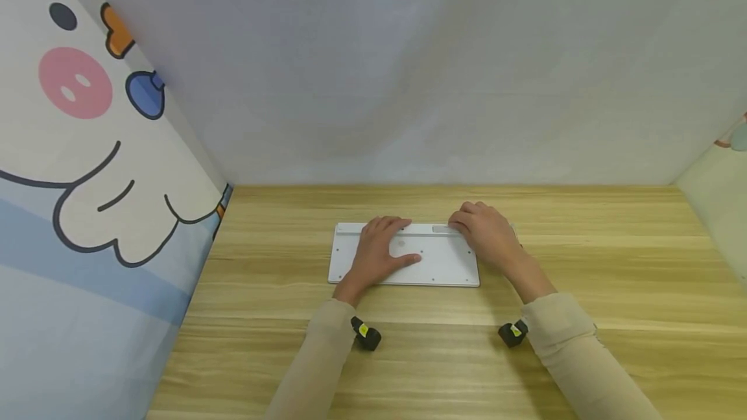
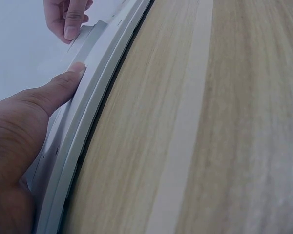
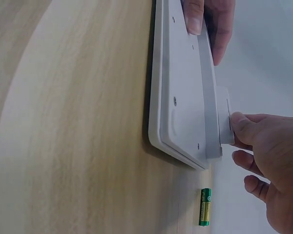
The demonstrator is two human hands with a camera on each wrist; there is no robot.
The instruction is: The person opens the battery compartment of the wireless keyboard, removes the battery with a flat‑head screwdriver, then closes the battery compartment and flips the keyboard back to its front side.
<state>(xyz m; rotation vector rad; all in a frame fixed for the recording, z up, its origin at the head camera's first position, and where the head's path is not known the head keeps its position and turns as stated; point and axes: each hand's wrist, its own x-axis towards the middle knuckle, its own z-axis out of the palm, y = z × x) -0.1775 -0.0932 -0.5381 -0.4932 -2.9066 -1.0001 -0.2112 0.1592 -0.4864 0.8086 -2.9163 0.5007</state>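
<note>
A white keyboard (image 1: 434, 268) lies face down on the wooden table, its underside with small screws and a raised bar along the far edge. My left hand (image 1: 376, 248) holds its left-middle part: the thumb lies on the underside and the fingers reach over the far edge. At the raised bar's right end, my right hand (image 1: 487, 235) pinches a thin white battery cover (image 3: 225, 119) between thumb and forefinger. In the right wrist view the cover juts out past the bar. A green and gold battery (image 3: 205, 207) lies on the table beside the keyboard's right end.
The wooden table (image 1: 280, 342) runs back to a pale wall (image 1: 408, 83). A cartoon-printed panel (image 1: 146, 199) stands along the left side. Black wrist devices (image 1: 366, 336) with yellow marks show beside both beige sleeves (image 1: 323, 349).
</note>
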